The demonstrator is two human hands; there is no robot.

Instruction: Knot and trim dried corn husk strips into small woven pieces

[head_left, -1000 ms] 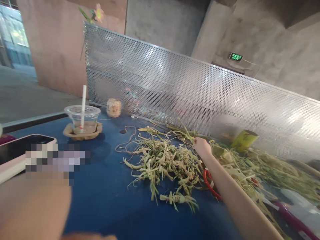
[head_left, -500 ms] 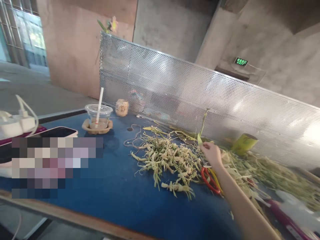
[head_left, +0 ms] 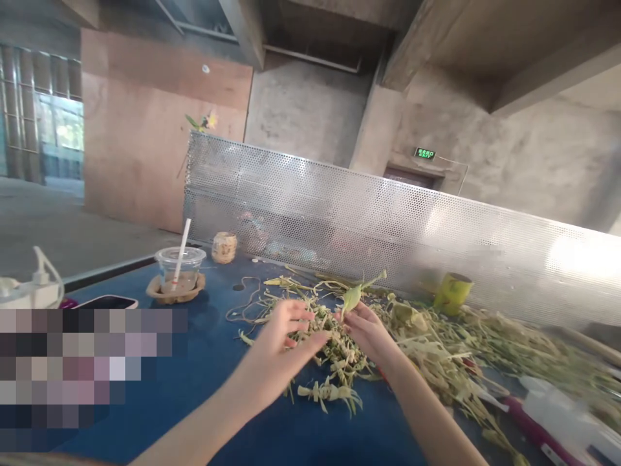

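My right hand is pinched on a green leaf strip that sticks up from its fingers, above a pile of dried, knotted leaf pieces on the blue table. My left hand hovers just left of it with fingers spread, nearly touching the right fingers and the strip's lower end. It holds nothing that I can make out. A longer heap of pale green leaf strips stretches away to the right of my right arm.
A perforated metal screen lines the table's far side. A plastic cup with a straw on a woven coaster, a small jar, a phone, a yellow-green tape roll and a purple-handled tool also lie about.
My right hand lifted a green strip from the heap and drew it back toward me. My left hand came into view and reached in beside it. The camera tilted up.
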